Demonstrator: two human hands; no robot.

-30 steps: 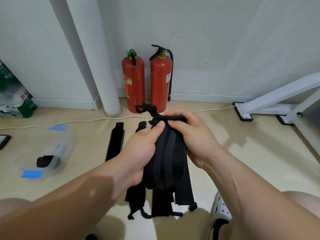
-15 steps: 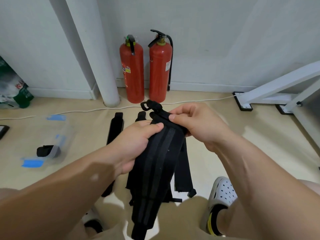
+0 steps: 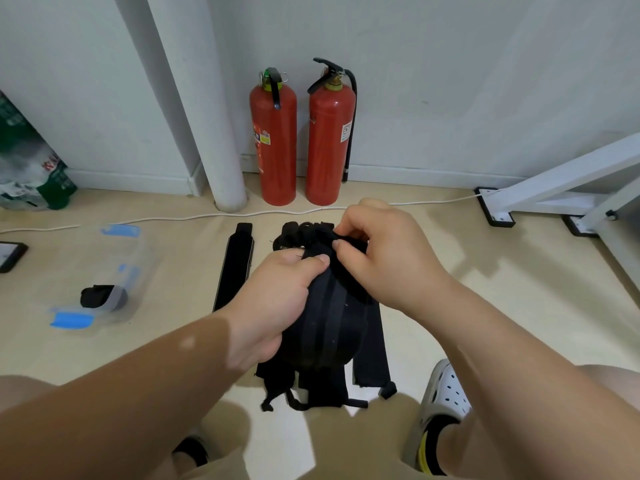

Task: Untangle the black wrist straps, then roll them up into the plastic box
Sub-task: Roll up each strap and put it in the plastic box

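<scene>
half a second ago the wrist strap (image 3: 329, 327) hangs long below the grip; now it sits gathered in a fat roll, so the rolling looks nearly done and boxing comes next. the left hand (image 3: 273, 306) curls round its side. the right hand (image 3: 384, 258) pinches the loop end just above. the plastic box (image 3: 138, 258) lies on the floor (image 3: 450, 306), well left of the grip.

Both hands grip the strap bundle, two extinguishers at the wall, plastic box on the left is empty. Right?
No: the box is not empty. The head view shows one rolled strap inside it. The rest holds: left hand and right hand both grip the strap bundle, two extinguishers stand at the wall.
</scene>
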